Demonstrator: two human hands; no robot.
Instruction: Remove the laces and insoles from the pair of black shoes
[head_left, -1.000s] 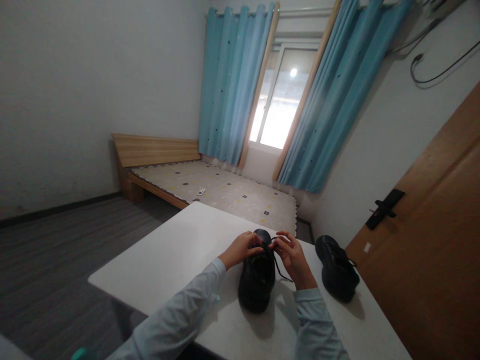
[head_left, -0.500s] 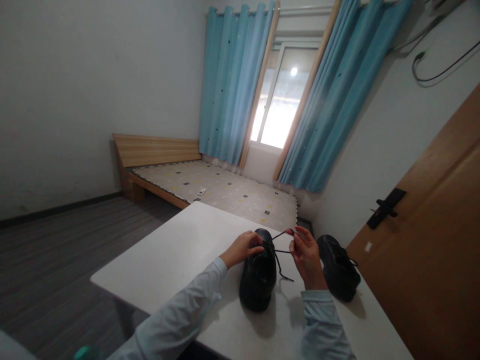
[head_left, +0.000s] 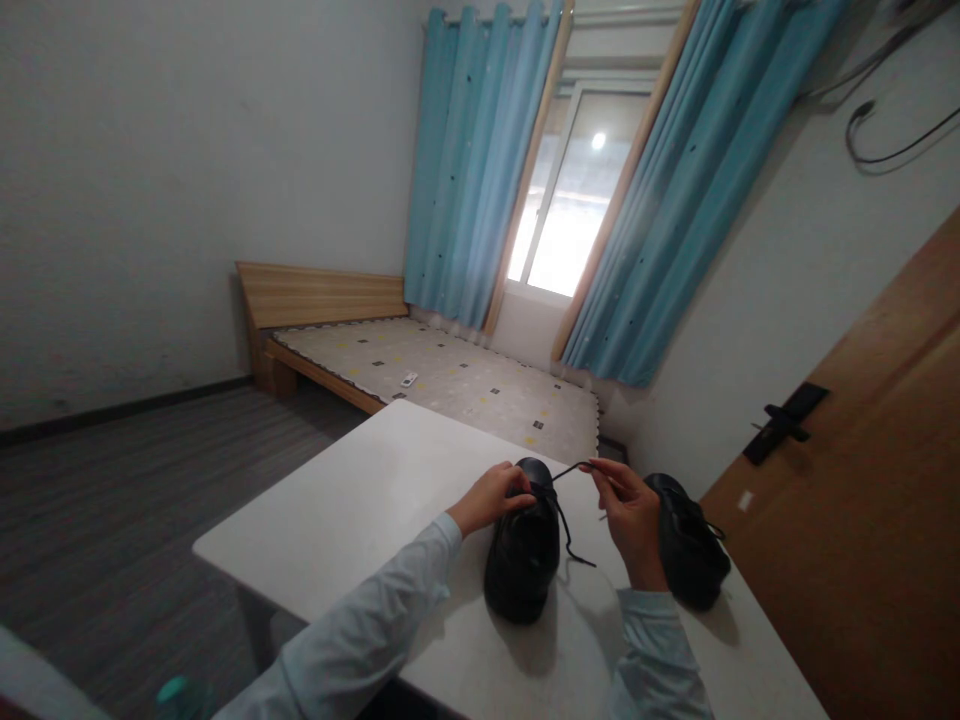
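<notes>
shoelace (head_left: 570,470) of the black shoe (head_left: 520,575) between the two hands: one strand leaves the lacing near the shoe's far end and slants up to the right of the shoe, where the right hand (head_left: 626,505) has thumb and fingers pinched together on it, off the shoe and above the white table (head_left: 360,510). another end hangs down the right side of the shoe and trails loose on the tabletop, outside the grip. the left hand (head_left: 501,498) is at the left of the shoe, its fingertips touching the upper beside the lacing; whether they clamp a bit of lace there or only press, i cannot tell. handling this lace well, i would judge, calls for the left hand to steady the shoe at the lacing so that it does not slide or tip, while the right keeps a light, firm pinch and an even pull, in line with the way the strand leaves the shoe. a jerk could tighten a knot or drag the shoe sideways. the loose end is best left free of the pinched strand, and the second shoe (head_left: 691,550), to the right of the first, clear of the right hand's path.
</notes>
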